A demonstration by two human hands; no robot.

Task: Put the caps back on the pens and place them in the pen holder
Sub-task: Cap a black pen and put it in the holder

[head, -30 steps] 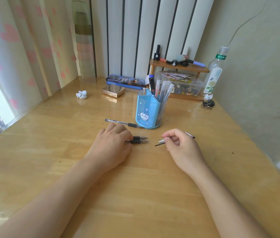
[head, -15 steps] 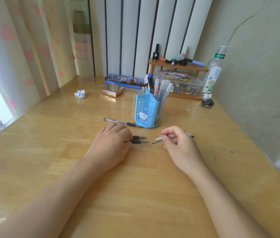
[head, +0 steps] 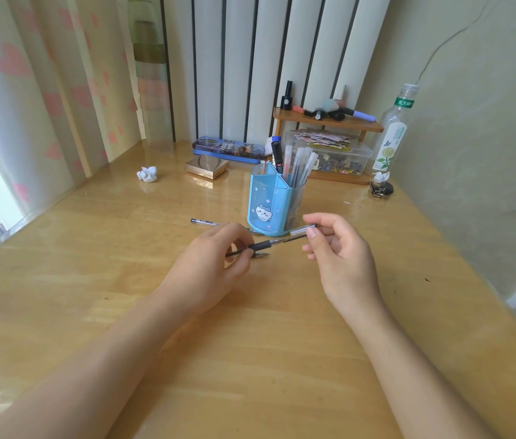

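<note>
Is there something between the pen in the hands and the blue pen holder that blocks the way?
Nothing visible does. The pen, held by the left hand while the right hand pushes the cap on, sits just in front of the pen holder. Only open air lies up to its rim.

A: What colours mark the pen holder [head: 264,201]?
B: Light blue, printed with a white cat face and small pale stars.
A: And the pen [head: 260,247] in the hands?
B: Black grip; its cap [head: 301,231] is clear.
A: The surroundings?
B: Honey-yellow wooden desk [head: 123,248]; cream curtain [head: 29,90] patterned with pink hearts.
</note>
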